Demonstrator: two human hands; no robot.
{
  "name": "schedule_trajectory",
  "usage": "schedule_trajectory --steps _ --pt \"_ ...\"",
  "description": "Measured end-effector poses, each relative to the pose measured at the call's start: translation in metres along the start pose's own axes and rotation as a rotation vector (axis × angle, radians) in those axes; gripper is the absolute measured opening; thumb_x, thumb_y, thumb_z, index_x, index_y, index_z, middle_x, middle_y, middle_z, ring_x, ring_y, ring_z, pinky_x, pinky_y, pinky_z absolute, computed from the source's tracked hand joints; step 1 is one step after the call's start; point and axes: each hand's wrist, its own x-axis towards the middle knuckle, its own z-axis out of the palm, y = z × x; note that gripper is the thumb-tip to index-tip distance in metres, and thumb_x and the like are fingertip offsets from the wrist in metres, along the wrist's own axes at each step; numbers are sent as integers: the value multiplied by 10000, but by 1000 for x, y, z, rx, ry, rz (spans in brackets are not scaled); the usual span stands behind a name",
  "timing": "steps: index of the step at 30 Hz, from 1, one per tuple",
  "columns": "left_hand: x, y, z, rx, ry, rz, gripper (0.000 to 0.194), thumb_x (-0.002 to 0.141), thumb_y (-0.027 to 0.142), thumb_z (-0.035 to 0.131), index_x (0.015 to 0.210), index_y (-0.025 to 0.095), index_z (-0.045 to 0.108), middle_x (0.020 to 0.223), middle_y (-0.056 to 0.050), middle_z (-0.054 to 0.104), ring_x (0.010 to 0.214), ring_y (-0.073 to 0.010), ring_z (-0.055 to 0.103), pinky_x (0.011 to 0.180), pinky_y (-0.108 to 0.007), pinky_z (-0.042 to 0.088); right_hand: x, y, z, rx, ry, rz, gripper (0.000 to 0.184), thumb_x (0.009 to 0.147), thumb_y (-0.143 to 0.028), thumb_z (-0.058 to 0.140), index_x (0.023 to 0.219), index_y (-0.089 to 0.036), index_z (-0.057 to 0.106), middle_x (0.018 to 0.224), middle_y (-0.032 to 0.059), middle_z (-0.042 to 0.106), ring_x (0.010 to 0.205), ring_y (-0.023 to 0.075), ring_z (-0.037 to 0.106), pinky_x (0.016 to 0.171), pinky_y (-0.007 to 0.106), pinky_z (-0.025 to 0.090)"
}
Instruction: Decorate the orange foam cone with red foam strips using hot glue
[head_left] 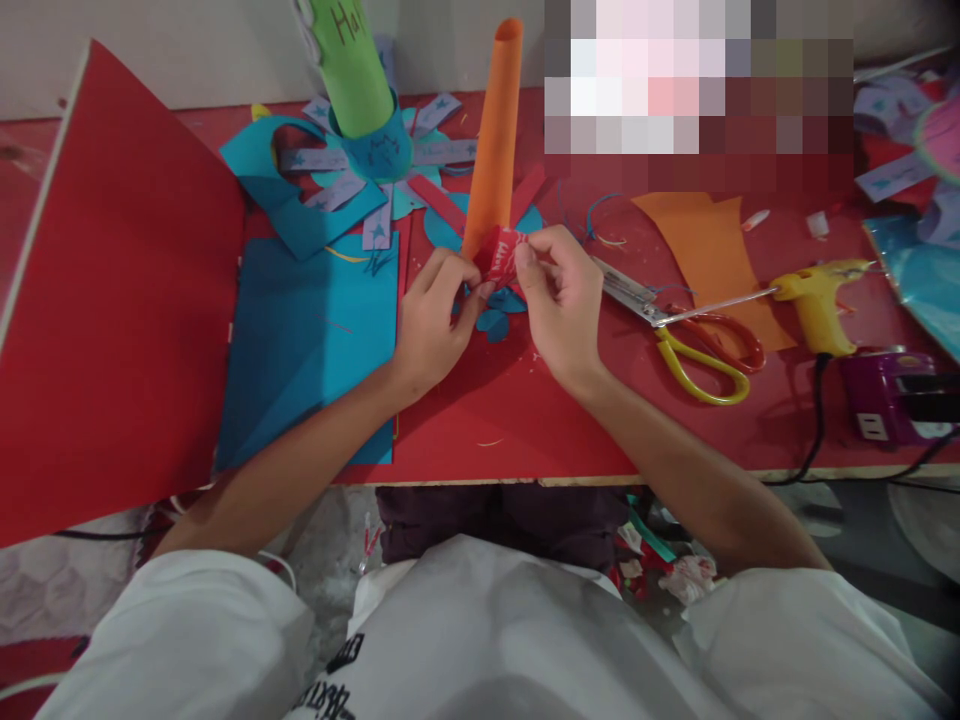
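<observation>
A red paper band (501, 260) with white lettering is pinched between my two hands, at the foot of a tall orange paper tube (496, 130). My left hand (436, 318) is closed with thumb and forefinger on the band's left end. At the other end, my right hand (568, 300) grips the band between thumb and fingers. The tube stands nearly upright on a blue paper base (444, 222) with red strips sticking out. Small blue paper pieces (493, 324) lie just below the band; my fingers partly hide the tube's foot.
Scissors (701, 365), an orange paper sheet (720, 265) and a yellow glue gun (821, 305) lie right, beside a purple power box (889, 395). Blue sheets (307, 350), a standing red board (127, 290) and a green paper tube (356, 75) are left.
</observation>
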Motion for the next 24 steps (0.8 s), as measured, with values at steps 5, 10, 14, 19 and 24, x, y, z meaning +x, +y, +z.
schedule_trajectory --steps 5,10,14,19,24 --pt "0 2 -1 -3 -27 -43 406 1111 597 473 876 268 514 921 -54 632 854 -200 624 778 -383 534 1 0 0 46 -4 15 462 1052 -720 524 934 -282 613 822 -2 576 713 172 580 635 333 547" --pt "1 2 -1 14 -5 -45 425 1112 603 469 861 261 501 896 -47 616 826 -192 614 743 -369 523 2 1 0 89 -9 -3 445 1063 -683 539 905 -271 591 784 -18 519 644 145 517 569 308 487" --pt "1 2 -1 9 -9 -40 390 1114 570 488 865 271 496 901 -45 620 826 -198 610 742 -389 526 1 3 0 74 -28 29 476 1049 -737 508 947 -281 601 821 -3 553 724 173 581 606 325 531" --pt "1 4 -2 -3 -4 -82 341 1105 569 514 908 291 524 906 -46 641 832 -209 627 751 -418 553 3 -1 1 90 -12 8 462 1060 -707 518 896 -277 563 791 -19 536 648 147 525 570 306 500" --pt "3 5 -4 -21 -9 -79 328 1102 549 538 904 287 552 934 -62 658 881 -221 643 768 -431 571 3 0 1 81 -22 29 473 1058 -729 494 939 -283 594 820 -5 569 724 170 597 615 317 550"
